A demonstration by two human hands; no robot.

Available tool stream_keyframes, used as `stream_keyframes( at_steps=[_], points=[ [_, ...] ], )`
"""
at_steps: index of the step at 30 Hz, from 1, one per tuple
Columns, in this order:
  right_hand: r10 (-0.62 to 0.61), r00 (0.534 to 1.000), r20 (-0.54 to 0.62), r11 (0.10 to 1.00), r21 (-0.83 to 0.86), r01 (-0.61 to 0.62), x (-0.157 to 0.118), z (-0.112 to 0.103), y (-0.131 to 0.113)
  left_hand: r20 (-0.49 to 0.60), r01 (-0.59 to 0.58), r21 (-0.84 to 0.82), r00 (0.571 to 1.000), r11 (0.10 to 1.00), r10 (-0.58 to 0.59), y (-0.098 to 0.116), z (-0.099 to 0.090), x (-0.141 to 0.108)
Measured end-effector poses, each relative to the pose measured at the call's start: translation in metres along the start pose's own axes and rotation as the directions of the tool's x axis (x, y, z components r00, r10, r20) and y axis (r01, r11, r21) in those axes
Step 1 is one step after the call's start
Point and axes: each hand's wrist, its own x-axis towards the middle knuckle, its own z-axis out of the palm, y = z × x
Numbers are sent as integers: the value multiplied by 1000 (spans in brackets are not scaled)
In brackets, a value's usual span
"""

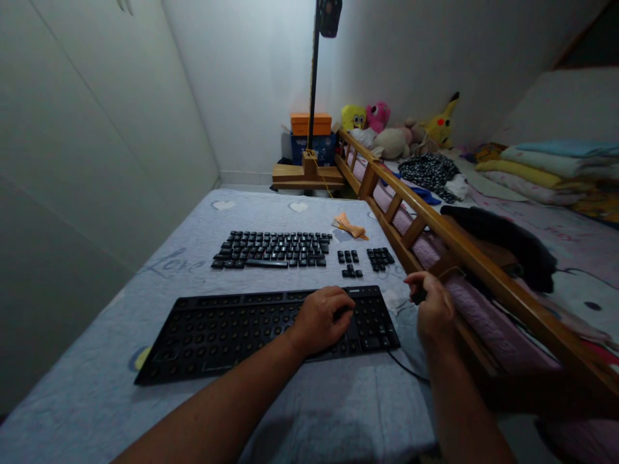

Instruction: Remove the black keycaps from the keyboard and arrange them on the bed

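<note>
The keyboard (pixel 232 328) stretches lengthwise left to right, left hand (pixel 325 320) atop, right hand (pixel 434 308) beside; whether either grasps anything, I cannot tell.

The left hand (pixel 325 322) and left forearm (pixel 232 399) obscure part of the keyboard (pixel 227 335). Any item within the right hand (pixel 434 308) is indiscernible. Legends on the loose keycaps (pixel 275 248) are too small to read. The lower edge crops both forearms.
</note>
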Motion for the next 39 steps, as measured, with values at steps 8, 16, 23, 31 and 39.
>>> stream_keyframes(
  at_steps=[8,16,23,31,39],
  points=[
    [184,979,92,952,231,-200,-39,-9,4,4,6,20,1000,1000,-6,0,0,0],
    [210,943,258,922,268,-279,-57,-11,13,11,6,26,1000,1000,-6,0,0,0],
    [275,923,268,878,322,-355,-69,-11,20,12,-3,35,1000,999,3,-2,1,0],
    [221,963,153,924,282,-257,-76,-11,30,49,-2,48,999,999,0,-5,3,-1],
    [112,985,128,975,179,-134,-79,-8,20,57,23,49,998,999,-26,-4,2,0]
  ],
)
